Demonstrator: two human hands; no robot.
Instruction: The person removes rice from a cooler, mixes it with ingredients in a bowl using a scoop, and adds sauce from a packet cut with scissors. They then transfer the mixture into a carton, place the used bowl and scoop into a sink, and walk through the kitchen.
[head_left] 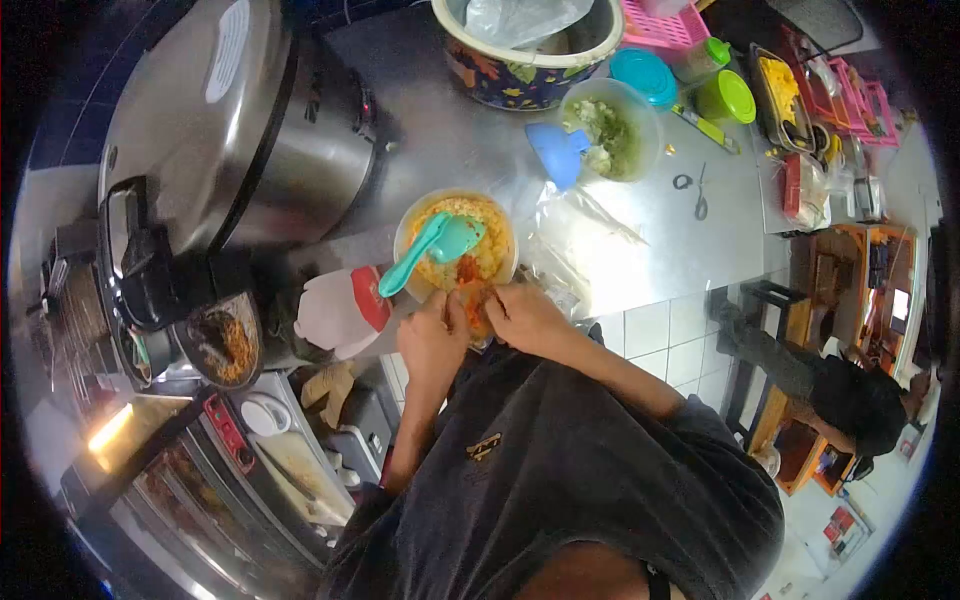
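Observation:
My left hand point(434, 335) and my right hand point(522, 316) are both closed, fingertips pinching a small clear plastic bag of red sauce point(474, 312) between them. They hold it at the near rim of a round bowl point(408, 228). Inside the bowl lies yellowish food, perhaps rice point(490, 215), with a red patch on the near side. A teal rice paddle point(425, 250) rests in the bowl, its handle leaning over the left rim. Beside the bowl, left of my hands, is a white and red container point(342, 310). My fingers partly hide the bag.
A large steel cooker point(300, 150) stands at the left. Behind the bowl are a patterned tub point(510, 82), a container of greens point(645, 135), a blue cloth-like piece point(557, 152) and a green-lidded jar point(727, 97). Clear plastic point(590, 240) lies right. Another person point(850, 400) is farther right.

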